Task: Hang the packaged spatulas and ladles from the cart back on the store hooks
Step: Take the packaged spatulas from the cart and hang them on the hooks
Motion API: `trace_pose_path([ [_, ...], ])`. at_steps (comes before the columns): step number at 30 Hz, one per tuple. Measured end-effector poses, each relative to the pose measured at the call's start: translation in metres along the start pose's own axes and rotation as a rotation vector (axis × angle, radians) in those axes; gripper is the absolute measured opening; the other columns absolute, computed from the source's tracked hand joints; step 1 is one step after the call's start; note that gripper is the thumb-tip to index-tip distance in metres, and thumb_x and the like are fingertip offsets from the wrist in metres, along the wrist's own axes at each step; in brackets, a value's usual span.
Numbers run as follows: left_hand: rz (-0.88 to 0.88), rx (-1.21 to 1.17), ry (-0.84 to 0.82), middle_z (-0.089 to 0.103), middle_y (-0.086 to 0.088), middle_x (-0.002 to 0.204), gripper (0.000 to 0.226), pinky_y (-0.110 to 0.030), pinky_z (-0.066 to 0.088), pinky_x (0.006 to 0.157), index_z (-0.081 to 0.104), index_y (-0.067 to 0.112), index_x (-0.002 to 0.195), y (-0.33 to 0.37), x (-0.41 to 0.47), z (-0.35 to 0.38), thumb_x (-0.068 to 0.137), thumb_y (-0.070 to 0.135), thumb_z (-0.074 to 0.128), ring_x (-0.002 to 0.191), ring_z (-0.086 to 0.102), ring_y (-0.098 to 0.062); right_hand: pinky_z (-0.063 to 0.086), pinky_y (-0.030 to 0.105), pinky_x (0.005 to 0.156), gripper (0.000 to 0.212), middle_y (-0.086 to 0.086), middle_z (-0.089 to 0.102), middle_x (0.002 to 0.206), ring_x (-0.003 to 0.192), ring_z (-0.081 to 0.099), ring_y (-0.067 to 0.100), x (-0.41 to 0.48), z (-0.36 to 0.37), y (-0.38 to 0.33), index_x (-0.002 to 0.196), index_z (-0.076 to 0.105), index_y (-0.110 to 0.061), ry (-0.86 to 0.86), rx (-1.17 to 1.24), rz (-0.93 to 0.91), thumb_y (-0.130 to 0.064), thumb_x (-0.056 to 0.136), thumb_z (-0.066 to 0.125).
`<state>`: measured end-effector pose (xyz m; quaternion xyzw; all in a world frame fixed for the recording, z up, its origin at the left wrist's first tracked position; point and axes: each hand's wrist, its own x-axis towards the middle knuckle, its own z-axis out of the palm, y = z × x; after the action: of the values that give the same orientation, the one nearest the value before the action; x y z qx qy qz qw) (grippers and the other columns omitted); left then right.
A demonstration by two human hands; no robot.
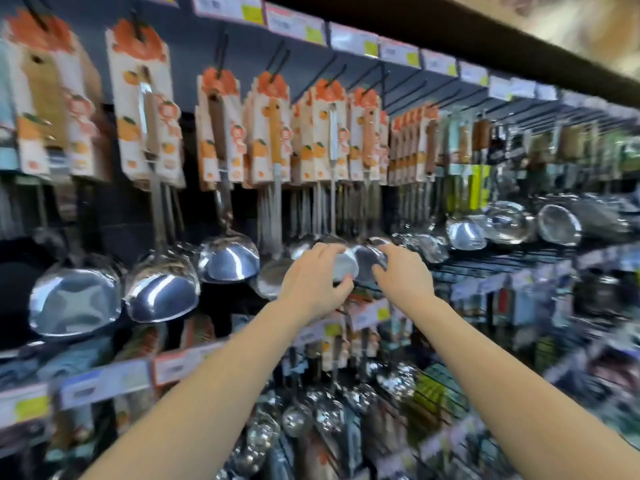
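Carefully: the crowded row of carded ladles [270, 140] hangs bowl against bowl. Your left grip [315, 278] curls round one ladle [346, 266] at its bowl; your right grip [401, 275] pinches the neighbouring ladle [367, 259]. Tug sideways and a card [329, 133] could tear or slip off its hook [338, 77], dropping others.

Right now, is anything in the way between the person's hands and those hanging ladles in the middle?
Nothing visible. The left hand curls round one ladle bowl, and the right hand curls over the neighbouring bowl. Other hanging ladles crowd close on both sides.
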<state>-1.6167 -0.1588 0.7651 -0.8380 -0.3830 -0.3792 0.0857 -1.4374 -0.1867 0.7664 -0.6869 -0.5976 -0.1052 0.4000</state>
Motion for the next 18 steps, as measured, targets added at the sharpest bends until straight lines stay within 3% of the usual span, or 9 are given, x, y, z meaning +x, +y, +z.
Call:
trace_pose_path([
  [5, 0.109, 0.005, -0.157, 0.054, -0.005, 0.141, 0.059, -0.039, 0.044, 0.103, 0.046, 0.018, 0.146, 0.074, 0.009, 0.072, 0.095, 0.044, 0.058, 0.127, 0.053, -0.027, 0.052, 0.034, 0.077, 0.051, 0.004, 0.064, 0.137, 0.115, 0.064, 0.026, -0.030, -0.029, 0.092, 0.149, 0.049, -0.021, -0.084, -0.110, 0.089, -0.025, 0.099, 0.056],
  [9, 0.208, 0.011, -0.236, 0.053, -0.007, 0.140, 0.059, -0.041, 0.045, 0.102, 0.045, 0.017, 0.146, 0.145, 0.027, 0.131, 0.096, 0.046, 0.054, 0.124, 0.053, -0.030, 0.056, 0.038, 0.083, 0.048, 0.003, 0.068, 0.129, 0.109, 0.066, 0.026, -0.052, -0.056, 0.180, 0.144, 0.052, -0.022, -0.090, -0.199, 0.195, -0.024, 0.096, 0.056],
  [14, 0.318, 0.001, -0.335, 0.055, -0.008, 0.135, 0.055, -0.042, 0.049, 0.097, 0.047, 0.014, 0.141, 0.245, 0.057, 0.221, 0.097, 0.047, 0.052, 0.122, 0.056, -0.030, 0.053, 0.034, 0.075, 0.052, 0.001, 0.061, 0.139, 0.116, 0.064, 0.022, -0.071, -0.103, 0.310, 0.150, 0.045, -0.020, -0.106, -0.341, 0.336, -0.024, 0.099, 0.055],
  [18, 0.363, -0.033, -0.408, 0.054, -0.008, 0.138, 0.056, -0.043, 0.048, 0.099, 0.045, 0.016, 0.144, 0.332, 0.086, 0.302, 0.099, 0.048, 0.049, 0.122, 0.056, -0.029, 0.050, 0.034, 0.075, 0.037, 0.006, 0.065, 0.129, 0.113, 0.063, 0.026, -0.078, -0.142, 0.427, 0.135, 0.056, -0.017, -0.105, -0.412, 0.412, -0.024, 0.098, 0.054],
])
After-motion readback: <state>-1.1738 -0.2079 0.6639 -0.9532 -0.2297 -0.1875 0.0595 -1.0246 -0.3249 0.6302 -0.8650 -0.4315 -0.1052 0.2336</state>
